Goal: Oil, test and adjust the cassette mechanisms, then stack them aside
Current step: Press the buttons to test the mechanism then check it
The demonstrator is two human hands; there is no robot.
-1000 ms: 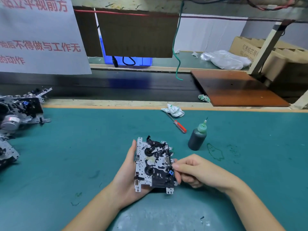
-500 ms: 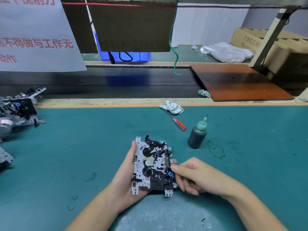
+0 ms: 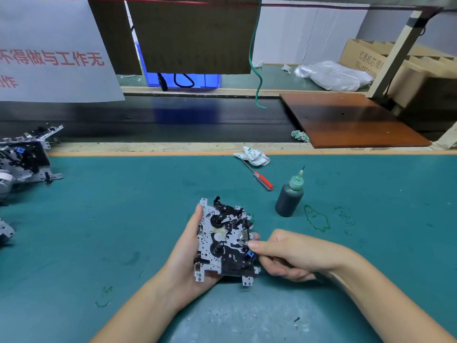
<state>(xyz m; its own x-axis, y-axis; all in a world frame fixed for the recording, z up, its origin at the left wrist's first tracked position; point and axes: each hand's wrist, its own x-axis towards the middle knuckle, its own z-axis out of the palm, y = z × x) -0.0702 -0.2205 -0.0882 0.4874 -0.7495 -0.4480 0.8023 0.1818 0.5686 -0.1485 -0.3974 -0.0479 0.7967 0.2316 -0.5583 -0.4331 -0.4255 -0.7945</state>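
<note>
The cassette mechanism [image 3: 226, 241] sits face-up in the left hand [image 3: 190, 256], held a little above the green mat [image 3: 123, 219] at the near middle of the bench; it is a thin perforated metal plate carrying black plastic levers, two reel hubs and small springs, so it likely handles as light and rigid in the frame but delicate on top (the levers and springs look easy to bend or unseat); the safest hold seems to be the one in use, palm under the plate and thumb on its bare left edge, clear of the moving parts; the right hand [image 3: 291, 253] is loosely curled, forefinger tip and thumb pressing a small metal part at the plate's right edge, gripping nothing else that I can make out; the oil bottle [image 3: 289, 196] stands just beyond, the red-handled screwdriver [image 3: 263, 180] and a crumpled rag [image 3: 254, 155] farther back; more mechanisms [image 3: 24, 159] lie piled at the far left.
</note>
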